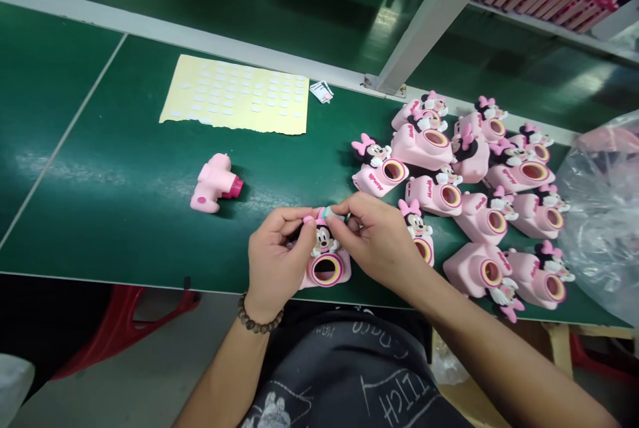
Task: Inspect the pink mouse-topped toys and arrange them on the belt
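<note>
At the table's front edge, my left hand (277,255) is closed around the side and top of a pink toy camera casing (343,267) with a bow-wearing cartoon mouse figure above its round lens opening. The fingertips of my right hand (377,235) are pinched together at the figure's pink bow, on a small white and teal piece (327,212) whose kind I cannot make out. My fingers partly cover the bow and the casing's left side. Just right of my right hand stands another such casing (423,247), partly hidden by it.
Several more mouse-figure casings (432,195) crowd the table's right side, beside a clear plastic bag (599,215). A pink toy part with a dark pink knob (214,185) lies left. Behind are a yellow sheet of white stickers (239,98), a printed tag (321,91) and a metal post (434,8).
</note>
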`<state>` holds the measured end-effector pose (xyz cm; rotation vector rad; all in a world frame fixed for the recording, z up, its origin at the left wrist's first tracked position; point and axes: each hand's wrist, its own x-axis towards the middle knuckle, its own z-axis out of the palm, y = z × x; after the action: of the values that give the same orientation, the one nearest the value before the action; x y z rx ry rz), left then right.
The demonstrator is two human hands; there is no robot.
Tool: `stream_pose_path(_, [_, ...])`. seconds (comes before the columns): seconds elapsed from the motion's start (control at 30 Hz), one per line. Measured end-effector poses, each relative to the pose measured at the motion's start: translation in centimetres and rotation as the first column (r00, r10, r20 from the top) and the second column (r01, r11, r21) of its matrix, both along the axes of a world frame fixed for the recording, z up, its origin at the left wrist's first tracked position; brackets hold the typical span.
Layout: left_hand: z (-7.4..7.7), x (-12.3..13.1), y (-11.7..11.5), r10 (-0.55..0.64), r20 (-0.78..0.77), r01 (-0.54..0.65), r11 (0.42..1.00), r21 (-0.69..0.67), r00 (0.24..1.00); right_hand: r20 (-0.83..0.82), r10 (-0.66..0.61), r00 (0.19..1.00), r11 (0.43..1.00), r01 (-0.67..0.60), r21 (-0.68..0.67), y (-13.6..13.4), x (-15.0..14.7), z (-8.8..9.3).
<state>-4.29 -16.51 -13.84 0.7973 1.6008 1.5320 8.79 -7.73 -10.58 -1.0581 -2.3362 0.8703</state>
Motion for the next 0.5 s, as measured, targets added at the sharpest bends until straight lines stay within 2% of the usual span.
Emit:
stream_pose_path(0.17, [0.1, 0.2, 0.1, 0.011, -0.022, -0.012, 1.0, -0.024, 1.0, -0.023, -0.146, 0.989, 0.988, 0.145, -0.045, -0.3, 0.8, -0.1])
stream_pose_path(0.27, [0.0, 0.1, 0.0, -0.013, -0.007, 0.013, 1.0, -0.021, 1.0, -0.054, -0.115, 0.992, 0.992, 0.111, -0.06, -1.0, 0.8, 0.3])
stream_pose_path(0.37, [-0.2, 0.0, -0.1, -0.026, -0.015, 0.026, 1.0, -0.008, 1.0, -0.025, -0.043, 0.999, 0.999, 0.043, 0.002, -1.6, 0.1, 0.3])
stream_pose_path(0.43, [-0.2, -0.1, -0.2, -0.027, -0.033, 0.027, 1.0, 0.004, 0.999, -0.023, -0.067, 0.997, 0.997, 0.068, 0.03, -1.7, -0.4, 0.1])
stream_pose_path(0.5, [-0.3, -0.2, -0.2, -0.032, -0.046, 0.032, 0.999, 0.016, 0.998, -0.028, -0.112, 0.993, 0.994, 0.112, -0.006, -1.6, -0.8, -0.1])
